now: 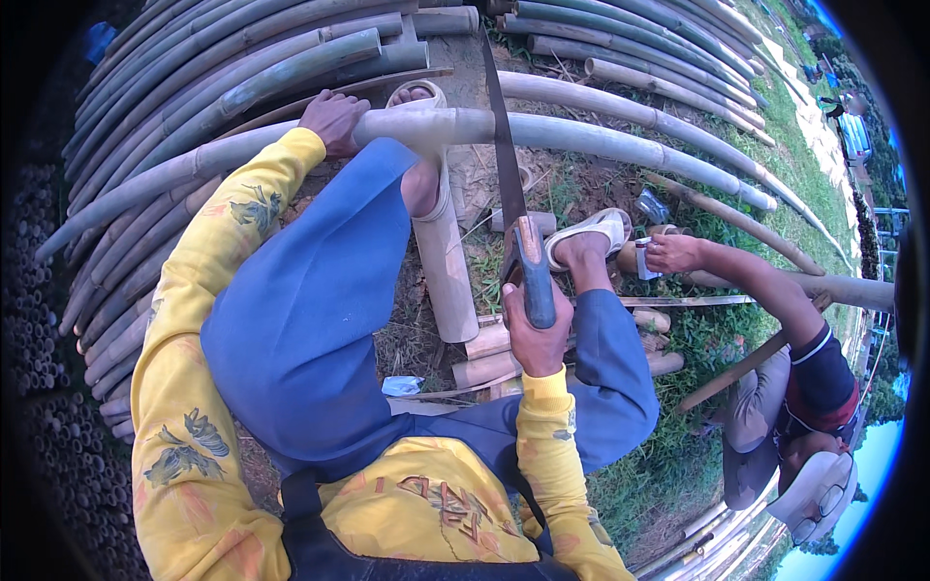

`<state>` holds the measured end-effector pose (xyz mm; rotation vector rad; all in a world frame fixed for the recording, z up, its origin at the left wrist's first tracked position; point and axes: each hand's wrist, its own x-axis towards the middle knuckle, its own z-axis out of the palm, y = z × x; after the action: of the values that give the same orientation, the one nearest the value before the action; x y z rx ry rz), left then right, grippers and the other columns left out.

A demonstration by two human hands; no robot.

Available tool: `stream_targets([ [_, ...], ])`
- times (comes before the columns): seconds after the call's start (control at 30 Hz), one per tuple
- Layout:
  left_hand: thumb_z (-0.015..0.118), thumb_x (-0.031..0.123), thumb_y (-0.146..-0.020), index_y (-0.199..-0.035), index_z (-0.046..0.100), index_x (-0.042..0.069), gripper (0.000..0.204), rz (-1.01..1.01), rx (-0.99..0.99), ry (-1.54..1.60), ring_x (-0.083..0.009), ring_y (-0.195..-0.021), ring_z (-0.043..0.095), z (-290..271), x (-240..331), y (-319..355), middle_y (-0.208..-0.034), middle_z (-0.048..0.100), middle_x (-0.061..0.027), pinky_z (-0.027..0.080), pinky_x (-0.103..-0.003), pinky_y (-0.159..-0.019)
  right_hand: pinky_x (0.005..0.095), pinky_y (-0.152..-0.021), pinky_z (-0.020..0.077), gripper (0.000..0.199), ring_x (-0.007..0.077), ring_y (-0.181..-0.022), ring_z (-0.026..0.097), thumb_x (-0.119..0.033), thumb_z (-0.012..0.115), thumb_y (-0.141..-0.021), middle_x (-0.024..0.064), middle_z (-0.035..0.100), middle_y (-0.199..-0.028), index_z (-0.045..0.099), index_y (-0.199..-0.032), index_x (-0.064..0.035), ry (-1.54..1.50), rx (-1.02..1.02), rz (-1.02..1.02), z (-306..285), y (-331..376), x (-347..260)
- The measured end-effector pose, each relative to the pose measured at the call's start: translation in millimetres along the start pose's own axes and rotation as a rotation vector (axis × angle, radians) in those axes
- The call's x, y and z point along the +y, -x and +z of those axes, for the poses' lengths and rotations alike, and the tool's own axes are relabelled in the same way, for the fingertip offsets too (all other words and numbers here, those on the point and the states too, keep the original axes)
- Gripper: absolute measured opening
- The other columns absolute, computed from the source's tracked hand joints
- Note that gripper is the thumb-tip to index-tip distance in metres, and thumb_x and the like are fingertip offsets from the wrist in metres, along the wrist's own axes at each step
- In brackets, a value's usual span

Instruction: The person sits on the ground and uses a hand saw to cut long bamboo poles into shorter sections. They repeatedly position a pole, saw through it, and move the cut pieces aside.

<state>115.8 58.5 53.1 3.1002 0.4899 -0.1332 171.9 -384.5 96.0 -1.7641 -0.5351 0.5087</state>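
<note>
A long pale bamboo pole (581, 138) lies crosswise in front of me, past my raised left knee. My left hand (334, 121) is closed on it, left of the knee. In my right hand (539, 334) I grip the dark handle of a handsaw (503, 155). The saw points away from me, and its blade crosses the pole right of my knee. How deep the teeth sit in the bamboo, I cannot tell. A short thick bamboo piece (446, 271) lies below the pole, between my sandalled feet.
Bamboo poles are stacked at the far left (194, 87) and far right (639, 48). Cut bamboo pieces (489, 368) lie between my legs. At right a person crouches, one hand (675, 254) holding a small whitish box (644, 259). Another pole (843, 290) lies near them.
</note>
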Motion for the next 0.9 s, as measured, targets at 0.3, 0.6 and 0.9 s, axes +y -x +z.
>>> stream_targets([
  [0.3,0.067,0.033,-0.091,-0.111,0.061,0.008,0.033,-0.125,-0.073,0.022,-0.0421,-0.098,0.072,-3,7,13,-0.1,0.074,-0.021,0.056,-0.053,-0.084,0.0281,-0.065,0.0497,0.017,0.0106,-0.067,0.056,-0.003,0.073,-0.093,0.0053,0.065,-0.078,0.067,-0.108,0.0025,0.054,0.029,-0.06,2,46,-23],
  [0.6,0.079,0.053,-0.079,-0.116,0.062,0.01,0.059,-0.056,-0.006,0.115,-0.0398,-0.091,0.074,6,-1,2,-0.102,0.075,-0.0201,0.058,-0.051,-0.082,0.0282,-0.065,0.0493,0.018,0.0099,-0.067,0.056,-0.003,0.075,-0.093,0.0047,0.064,-0.077,0.066,-0.107,0.0027,0.162,0.014,-0.069,1,21,-49],
  [0.9,0.078,0.048,-0.078,-0.112,0.062,0.01,0.054,-0.092,-0.02,0.159,-0.0397,-0.089,0.074,1,10,16,-0.096,0.074,-0.0198,0.059,-0.051,-0.078,0.0241,-0.06,0.0405,0.012,0.0055,-0.068,0.048,-0.002,0.071,-0.096,-0.0031,0.055,-0.078,0.06,-0.098,0.0014,0.072,0.002,0.062,-8,29,-47],
])
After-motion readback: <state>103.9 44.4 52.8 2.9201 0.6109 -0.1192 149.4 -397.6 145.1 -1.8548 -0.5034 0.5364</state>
